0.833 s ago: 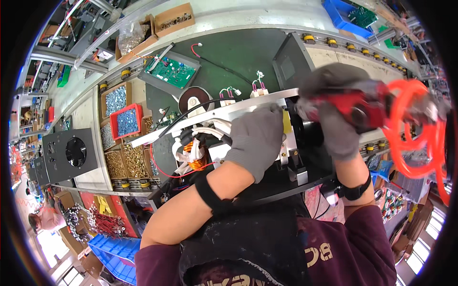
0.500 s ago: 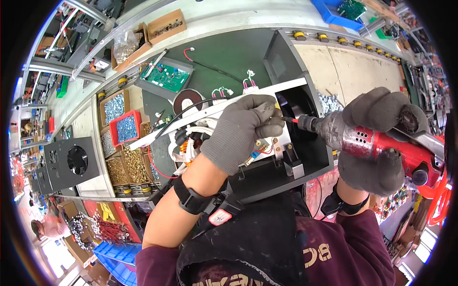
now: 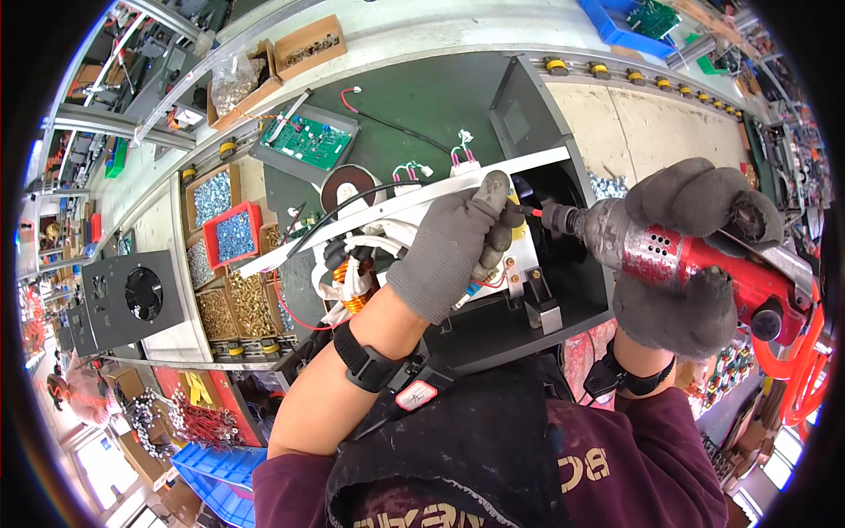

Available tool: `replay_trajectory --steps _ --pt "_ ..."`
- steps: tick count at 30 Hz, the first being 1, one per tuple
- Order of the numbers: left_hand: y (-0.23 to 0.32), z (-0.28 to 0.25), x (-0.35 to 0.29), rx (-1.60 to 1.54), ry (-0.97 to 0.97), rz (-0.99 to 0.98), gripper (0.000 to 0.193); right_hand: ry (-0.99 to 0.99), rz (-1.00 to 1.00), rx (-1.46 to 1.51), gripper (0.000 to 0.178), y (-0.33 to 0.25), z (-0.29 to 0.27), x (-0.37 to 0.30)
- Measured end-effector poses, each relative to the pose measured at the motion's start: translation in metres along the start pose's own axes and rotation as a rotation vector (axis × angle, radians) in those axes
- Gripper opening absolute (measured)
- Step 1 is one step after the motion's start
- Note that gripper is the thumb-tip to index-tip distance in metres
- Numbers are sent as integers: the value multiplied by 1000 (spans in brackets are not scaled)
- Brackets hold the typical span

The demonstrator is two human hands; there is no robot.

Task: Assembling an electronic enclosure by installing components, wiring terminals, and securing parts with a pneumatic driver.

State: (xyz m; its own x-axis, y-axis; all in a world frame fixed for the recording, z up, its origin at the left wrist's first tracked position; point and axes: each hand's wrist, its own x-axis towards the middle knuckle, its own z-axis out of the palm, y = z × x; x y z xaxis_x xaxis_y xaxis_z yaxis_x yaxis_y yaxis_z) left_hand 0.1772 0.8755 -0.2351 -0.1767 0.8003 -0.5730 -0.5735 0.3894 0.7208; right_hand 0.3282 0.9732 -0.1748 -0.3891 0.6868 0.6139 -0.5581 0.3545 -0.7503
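Note:
In a grey glove, my right hand [image 3: 679, 310] is wrapped round a red and silver power screwdriver [image 3: 656, 250] held level, its bit pointing left. My left hand [image 3: 453, 242], gloved too, has its fingers curled in by the bit's tip; whatever they pinch is hidden. Both are over a dark grey metal housing [image 3: 572, 304] with an upright white panel [image 3: 528, 169]. Inside are white wires [image 3: 354, 286], a copper coil [image 3: 352, 304] and small brackets, partly covered by my left hand and forearm.
Left of the housing sit a red bin [image 3: 233, 235] and cardboard trays of screws [image 3: 255, 304]. A green circuit board [image 3: 308, 141] lies in a grey tray behind. Orange air hose [image 3: 797, 387] coils at the right. Rollers [image 3: 598, 69] line the far edge.
My left hand has turned, its thumb now pointing up and its fingers lower. The screwdriver has shifted slightly left, and its bit is nearer my left fingertips.

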Motion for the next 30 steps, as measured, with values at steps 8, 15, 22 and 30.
replay_trajectory --steps 8,15,22,30 --pt "1 1 4 111 9 22 54 0 21 -9 33 -1 2 7" --pt "1 4 6 113 6 -52 64 -10 47 -12 33 -3 3 9" --pt "17 -20 -5 395 128 -67 79 90 119 -87 34 4 8 -11" --pt "6 -43 -8 508 165 88 75 -140 117 -36 41 40 -2 -42"
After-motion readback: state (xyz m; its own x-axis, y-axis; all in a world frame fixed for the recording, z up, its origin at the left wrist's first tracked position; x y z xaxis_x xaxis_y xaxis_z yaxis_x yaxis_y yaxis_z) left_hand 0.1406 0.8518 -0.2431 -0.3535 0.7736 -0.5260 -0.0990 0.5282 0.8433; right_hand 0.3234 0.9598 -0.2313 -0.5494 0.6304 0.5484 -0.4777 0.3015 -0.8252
